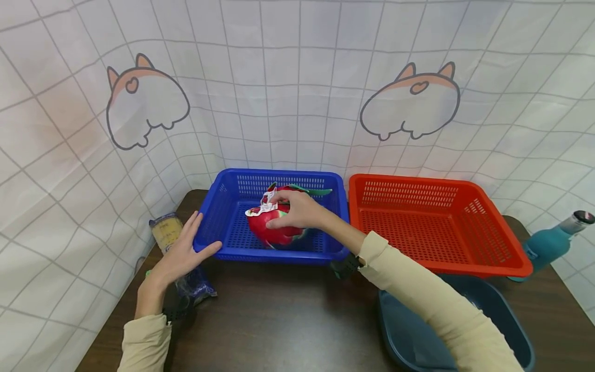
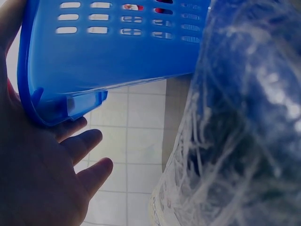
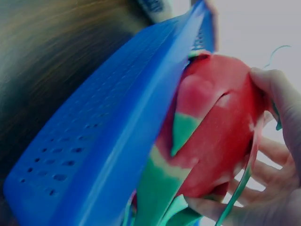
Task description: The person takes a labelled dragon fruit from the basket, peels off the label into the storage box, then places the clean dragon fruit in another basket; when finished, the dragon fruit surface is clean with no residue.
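Observation:
A red dragon fruit (image 1: 269,227) with green-tipped scales and white paper labels (image 1: 264,207) sits in the blue basket (image 1: 279,255). My right hand (image 1: 299,209) grips it from above; in the right wrist view the thumb and fingers lie on opposite sides of the fruit (image 3: 216,122). More red with long green leaves shows behind; whether that is a second fruit I cannot tell. My left hand (image 1: 181,258), fingers spread, touches the basket's left end. The left wrist view shows its fingers (image 2: 87,143) by the blue rim (image 2: 35,101).
To the right stands a red-orange basket (image 1: 418,235), with a dark blue-grey tub (image 1: 413,336) before it. A teal bottle (image 1: 550,248) is at the far right. Clear-and-blue plastic packaging (image 1: 197,284) and a yellowish package (image 1: 166,231) lie by my left hand.

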Motion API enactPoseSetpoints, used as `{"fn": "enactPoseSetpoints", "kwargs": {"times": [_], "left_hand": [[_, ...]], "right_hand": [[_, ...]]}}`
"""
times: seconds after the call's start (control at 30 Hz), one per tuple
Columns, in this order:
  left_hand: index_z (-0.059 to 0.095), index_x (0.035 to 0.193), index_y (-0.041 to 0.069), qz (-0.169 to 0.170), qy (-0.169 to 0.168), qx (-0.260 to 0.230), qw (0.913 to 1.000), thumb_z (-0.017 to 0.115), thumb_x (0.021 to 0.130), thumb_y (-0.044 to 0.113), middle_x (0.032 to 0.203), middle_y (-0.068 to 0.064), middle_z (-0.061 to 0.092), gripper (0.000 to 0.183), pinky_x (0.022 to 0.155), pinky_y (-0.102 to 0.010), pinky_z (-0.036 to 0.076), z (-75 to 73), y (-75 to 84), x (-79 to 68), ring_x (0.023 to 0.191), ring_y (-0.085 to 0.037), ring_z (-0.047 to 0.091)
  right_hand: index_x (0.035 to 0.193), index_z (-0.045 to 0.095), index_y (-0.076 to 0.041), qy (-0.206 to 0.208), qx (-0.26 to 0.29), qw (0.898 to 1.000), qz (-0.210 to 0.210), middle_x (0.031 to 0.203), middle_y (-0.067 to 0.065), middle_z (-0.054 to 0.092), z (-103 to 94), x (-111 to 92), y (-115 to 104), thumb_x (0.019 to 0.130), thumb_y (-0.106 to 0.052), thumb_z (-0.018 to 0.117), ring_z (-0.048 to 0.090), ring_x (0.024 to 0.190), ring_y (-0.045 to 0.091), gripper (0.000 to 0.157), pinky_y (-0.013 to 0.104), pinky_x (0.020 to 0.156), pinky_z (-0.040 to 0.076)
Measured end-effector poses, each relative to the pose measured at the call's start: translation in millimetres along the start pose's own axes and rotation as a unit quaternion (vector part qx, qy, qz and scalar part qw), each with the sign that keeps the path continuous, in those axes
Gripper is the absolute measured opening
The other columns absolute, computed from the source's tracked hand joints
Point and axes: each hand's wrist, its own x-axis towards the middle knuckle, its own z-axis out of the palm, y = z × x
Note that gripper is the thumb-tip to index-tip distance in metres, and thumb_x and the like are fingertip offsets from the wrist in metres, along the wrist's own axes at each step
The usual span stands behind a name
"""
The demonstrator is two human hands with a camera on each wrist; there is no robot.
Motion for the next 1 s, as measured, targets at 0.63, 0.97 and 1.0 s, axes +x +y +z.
{"fn": "enactPoseSetpoints", "kwargs": {"times": [0.63,0.97,1.0], "left_hand": [[-0.003,0.157,0.018,0.002,-0.001,-0.003,1.0000,0.057,0.090,0.055,0.165,-0.011,-0.007,0.097,0.106,-0.076,0.019,-0.8,1.9,0.7,0.147,-0.048,0.009],[-0.004,0.157,0.017,-0.003,-0.001,0.000,1.0000,0.058,0.090,0.055,0.165,-0.011,-0.008,0.098,0.105,-0.076,0.019,-1.6,3.3,-1.8,0.147,-0.049,0.008],[-0.004,0.157,0.018,-0.003,-0.001,0.000,1.0000,0.057,0.090,0.055,0.165,-0.011,-0.008,0.098,0.105,-0.076,0.019,-1.5,3.4,-1.4,0.148,-0.048,0.008]], "right_hand": [[0.128,0.056,-0.014,0.119,0.049,0.989,-0.069,0.129,0.005,0.057,-12.2,-66,-50,0.077,-0.030,0.080,0.051,0.119,0.022,0.058,0.031,0.078,0.059],[0.127,0.058,-0.019,0.129,0.063,0.986,-0.088,0.131,0.000,0.056,-7.4,-113,-66,0.074,-0.031,0.082,0.046,0.124,0.020,0.059,0.029,0.080,0.058],[0.127,0.059,-0.020,0.130,0.062,0.986,-0.088,0.133,-0.001,0.056,-6.8,-118,-67,0.074,-0.032,0.082,0.045,0.126,0.019,0.060,0.029,0.080,0.058]]}}
